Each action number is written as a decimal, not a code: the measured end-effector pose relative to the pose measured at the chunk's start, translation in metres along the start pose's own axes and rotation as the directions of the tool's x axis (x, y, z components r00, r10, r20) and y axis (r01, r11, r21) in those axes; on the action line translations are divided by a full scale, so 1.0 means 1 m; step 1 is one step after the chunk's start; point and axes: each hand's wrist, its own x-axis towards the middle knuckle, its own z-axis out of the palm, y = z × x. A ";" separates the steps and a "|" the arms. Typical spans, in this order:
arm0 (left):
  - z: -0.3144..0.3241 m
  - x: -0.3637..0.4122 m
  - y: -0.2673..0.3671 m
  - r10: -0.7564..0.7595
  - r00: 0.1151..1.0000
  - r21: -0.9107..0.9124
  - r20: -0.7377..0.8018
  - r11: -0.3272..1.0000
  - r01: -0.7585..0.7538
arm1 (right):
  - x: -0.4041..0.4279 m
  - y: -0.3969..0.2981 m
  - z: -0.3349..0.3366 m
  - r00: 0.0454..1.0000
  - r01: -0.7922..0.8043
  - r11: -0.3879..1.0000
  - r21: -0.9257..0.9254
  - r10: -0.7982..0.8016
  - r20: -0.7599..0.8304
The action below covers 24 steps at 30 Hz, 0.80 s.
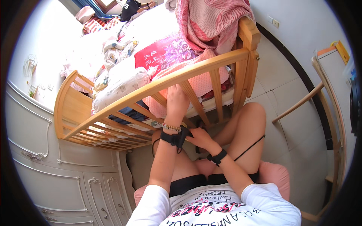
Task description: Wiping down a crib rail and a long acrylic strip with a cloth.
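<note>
Before me is a wooden crib side rail [198, 65] with slats. My left hand [177, 100] is up at the slats, just under the top rail. Its fingers lie against a pink knitted blanket [192, 84], and their tips are partly hidden. My right hand [202, 138] is lower, beside my left wrist. Its fingertips are at the black wrist strap and device [176, 138] there; whether they grip it cannot be told. A beaded bracelet [171, 127] sits above that strap. Another black strap [218, 157] circles my right wrist.
A pink patterned cloth [215, 25] drapes over the crib's corner. Bedding and a pillow [121, 84] fill the crib, beside a large bed. A person [131, 10] sits at the far end. Grey cabinets [56, 172] stand left; a wood-framed stand [325, 84] is right. My seat is pink [274, 175].
</note>
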 end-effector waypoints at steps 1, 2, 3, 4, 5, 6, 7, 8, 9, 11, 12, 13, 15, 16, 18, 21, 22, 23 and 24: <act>0.001 0.003 -0.004 0.015 0.999 0.038 0.032 0.999 -0.017 | 0.000 0.001 0.002 1.000 0.003 1.000 -0.014 -0.003 0.002; 0.001 0.003 -0.008 0.028 0.998 0.075 0.064 0.997 -0.033 | -0.001 0.003 0.005 1.000 -0.004 1.000 -0.024 0.004 -0.011; 0.001 0.002 -0.008 0.026 0.998 0.067 0.054 0.997 -0.029 | -0.002 0.002 0.004 1.000 -0.015 0.999 -0.033 0.014 -0.025; 0.000 0.000 -0.008 0.032 0.999 0.058 0.026 0.998 -0.034 | -0.004 0.001 0.003 1.000 -0.014 0.999 -0.046 0.013 -0.022; -0.001 -0.003 -0.007 0.037 0.999 0.049 -0.002 0.998 -0.037 | -0.006 0.000 0.002 0.998 -0.049 0.992 -0.116 0.053 0.029; -0.004 -0.008 0.002 0.038 0.999 0.038 -0.008 0.999 -0.038 | -0.008 0.001 -0.001 0.992 -0.087 0.979 -0.185 0.101 0.069; -0.014 -0.016 0.017 0.022 0.998 -0.031 -0.056 0.999 -0.024 | -0.008 0.003 -0.001 0.993 -0.086 0.977 -0.196 0.101 0.066; -0.024 -0.027 0.028 0.001 0.995 -0.100 -0.101 0.995 -0.011 | -0.011 0.006 0.000 0.997 -0.055 0.977 -0.206 0.063 0.033; -0.037 -0.040 0.033 -0.005 0.993 -0.098 -0.118 0.995 -0.006 | -0.011 0.005 0.001 1.000 -0.010 0.976 -0.219 0.013 0.011; -0.052 -0.069 0.039 -0.127 0.980 -0.127 -0.156 0.986 0.108 | -0.009 -0.007 -0.010 1.000 0.014 0.994 -0.105 -0.013 0.012; -0.059 -0.080 0.040 -0.149 0.975 -0.134 -0.166 0.983 0.128 | -0.008 -0.016 -0.018 0.999 0.031 0.999 0.021 -0.031 0.010; -0.068 -0.092 0.039 -0.288 0.953 -0.151 -0.096 0.950 0.272 | -0.008 -0.026 -0.024 0.999 0.032 0.999 0.011 -0.032 0.042; -0.079 -0.110 0.037 -0.455 0.890 -0.167 -0.028 0.880 0.445 | -0.009 -0.053 -0.040 0.997 0.066 0.995 0.078 -0.062 -0.052; -0.081 -0.116 0.036 -0.415 0.908 -0.183 -0.054 0.898 0.399 | -0.010 -0.073 -0.052 0.996 0.063 0.991 0.121 -0.055 -0.069; -0.088 -0.126 0.040 -0.371 0.927 -0.191 -0.054 0.915 0.355 | -0.011 -0.096 -0.066 0.991 0.096 0.972 0.214 -0.074 -0.107; -0.088 -0.128 0.038 -0.422 0.903 -0.293 -0.082 0.876 0.383 | -0.004 -0.112 -0.072 0.982 0.163 0.953 0.255 -0.132 -0.132; -0.090 -0.125 0.036 -0.459 0.887 -0.365 -0.048 0.835 0.412 | 0.000 -0.115 -0.073 0.965 0.220 0.950 0.221 -0.180 -0.189; -0.089 -0.119 0.032 -0.462 0.886 -0.375 -0.048 0.830 0.413 | 0.005 -0.120 -0.075 0.942 0.277 0.944 0.182 -0.229 -0.245; -0.090 -0.115 0.025 -0.357 0.909 -0.349 -0.216 0.897 0.270 | 0.010 -0.130 -0.075 0.937 0.300 0.930 0.212 -0.246 -0.248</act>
